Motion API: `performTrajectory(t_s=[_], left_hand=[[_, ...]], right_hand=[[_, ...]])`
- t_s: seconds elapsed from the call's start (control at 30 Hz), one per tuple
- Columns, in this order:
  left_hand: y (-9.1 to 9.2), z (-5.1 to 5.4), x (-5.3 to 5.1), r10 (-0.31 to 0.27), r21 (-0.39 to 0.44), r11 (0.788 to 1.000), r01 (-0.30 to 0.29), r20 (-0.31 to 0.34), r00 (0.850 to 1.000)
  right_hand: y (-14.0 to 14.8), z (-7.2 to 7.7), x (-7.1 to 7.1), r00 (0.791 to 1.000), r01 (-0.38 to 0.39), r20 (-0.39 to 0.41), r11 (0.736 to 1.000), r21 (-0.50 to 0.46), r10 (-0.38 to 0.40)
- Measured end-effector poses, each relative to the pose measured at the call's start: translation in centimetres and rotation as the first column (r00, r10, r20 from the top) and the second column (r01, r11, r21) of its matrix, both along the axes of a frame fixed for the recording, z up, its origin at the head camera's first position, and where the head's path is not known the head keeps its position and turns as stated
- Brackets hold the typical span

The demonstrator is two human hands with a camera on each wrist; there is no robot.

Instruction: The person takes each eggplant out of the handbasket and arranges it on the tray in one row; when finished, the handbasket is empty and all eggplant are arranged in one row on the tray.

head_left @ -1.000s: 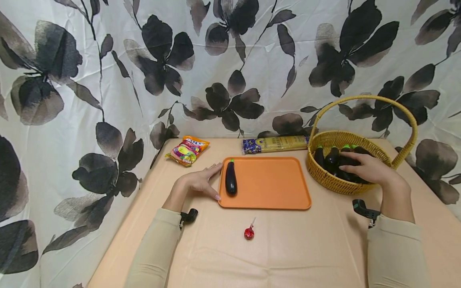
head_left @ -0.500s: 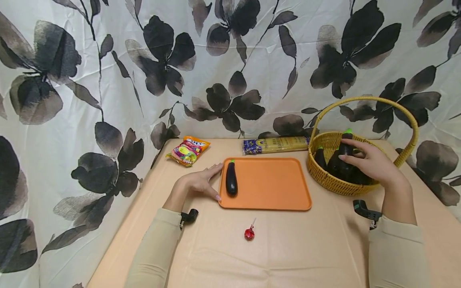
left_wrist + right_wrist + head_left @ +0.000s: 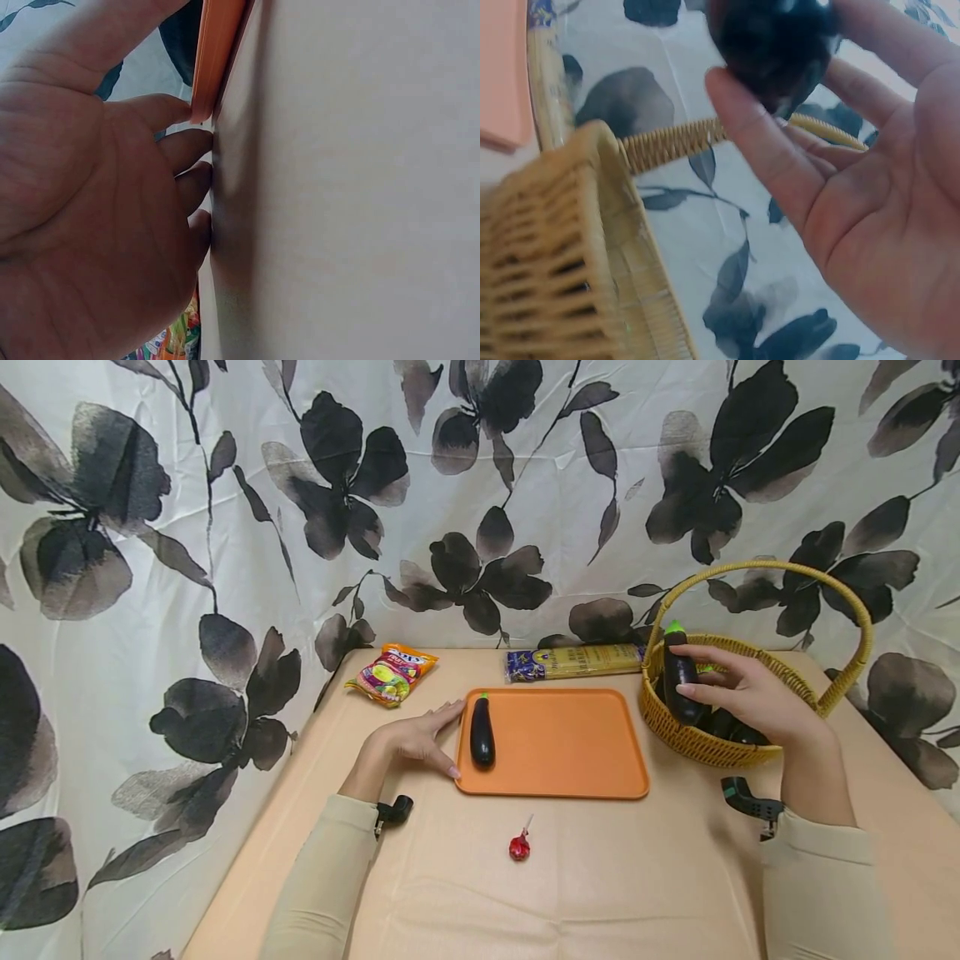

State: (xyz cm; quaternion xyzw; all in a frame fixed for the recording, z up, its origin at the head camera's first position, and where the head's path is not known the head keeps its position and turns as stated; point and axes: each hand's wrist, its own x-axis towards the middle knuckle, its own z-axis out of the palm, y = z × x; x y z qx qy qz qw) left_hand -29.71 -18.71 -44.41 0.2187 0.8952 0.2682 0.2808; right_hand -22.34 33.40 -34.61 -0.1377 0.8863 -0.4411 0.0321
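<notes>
My right hand (image 3: 750,697) pinches a dark eggplant (image 3: 678,681) with a green stem end, held upright over the left side of the yellow wicker basket (image 3: 693,749). In the right wrist view, thumb and fingers are around the lower end of this eggplant (image 3: 776,49). More eggplants (image 3: 726,725) lie in the basket, partly hidden by the hand. My left hand (image 3: 411,739) touches the left edge of an orange tray (image 3: 562,739), thumb and fingers spread. In the left wrist view its fingertips meet the tray's rim (image 3: 214,60). One eggplant (image 3: 482,735) lies on the tray's left side.
Behind the tray lie an orange candy bag (image 3: 392,674) and a long yellow-and-blue packet (image 3: 573,662). A red lollipop (image 3: 519,846) lies in front of the tray. The basket's tall handle (image 3: 765,562) arches above it. A floral cloth (image 3: 480,468) hangs behind the table.
My right hand has taken an eggplant from among those in the basket, raised it and moved it left towards the basket's left rim. The left hand and tray have stayed still.
</notes>
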Motion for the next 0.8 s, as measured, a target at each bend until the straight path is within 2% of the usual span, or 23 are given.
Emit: performTrajectory(t_s=[0.23, 0.63, 0.8], left_hand=[[0.1, 0.0, 0.0, 0.009, 0.011, 1.000, -0.009, 0.007, 1.000], [0.1, 0.3, 0.1, 0.010, 0.005, 1.000, -0.010, 0.010, 1.000], [0.2, 0.4, 0.0, 0.004, -0.001, 1.000, -0.004, 0.011, 1.000]], right_hand=[[-2.3, -0.4, -0.9, 0.998, -0.059, 0.013, 0.990, -0.129, 0.061], [-6.6, -2.3, -2.6, 0.993, -0.115, -0.004, 0.977, -0.181, 0.117], [-8.9, -3.6, -3.2, 0.990, -0.124, 0.044, 0.977, -0.172, 0.133]])
